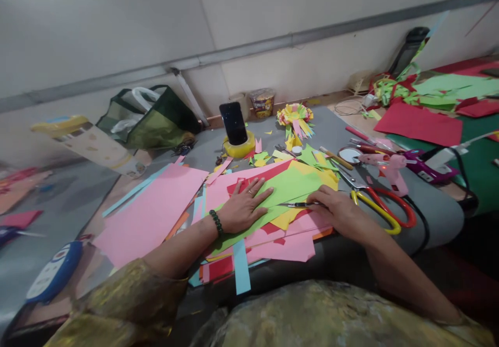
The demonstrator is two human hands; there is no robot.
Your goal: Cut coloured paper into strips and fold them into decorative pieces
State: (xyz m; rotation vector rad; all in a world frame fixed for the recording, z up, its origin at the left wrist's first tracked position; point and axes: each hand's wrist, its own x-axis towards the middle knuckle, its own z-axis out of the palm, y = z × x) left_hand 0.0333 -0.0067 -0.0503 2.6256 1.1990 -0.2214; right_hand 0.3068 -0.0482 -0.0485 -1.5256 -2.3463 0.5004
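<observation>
My left hand (244,207) lies flat with spread fingers on a green paper sheet (286,187), a beaded bracelet at its wrist. To the right, my right hand (331,207) is closed round a slim dark craft knife (298,204), whose tip points left over the green paper. Under the green sheet is a stack of coloured paper, with a pink sheet (300,247) showing at the front and a blue strip (241,269) hanging over the front edge. A large pink sheet (156,207) lies left of the stack.
Scissors (378,207) with red and yellow handles and a pink glue gun (390,168) lie right. A phone (235,123) stands in a yellow tape roll (239,147) behind. A paper rosette (295,118), a bag (152,118) and a tilted bottle (91,144) are farther off.
</observation>
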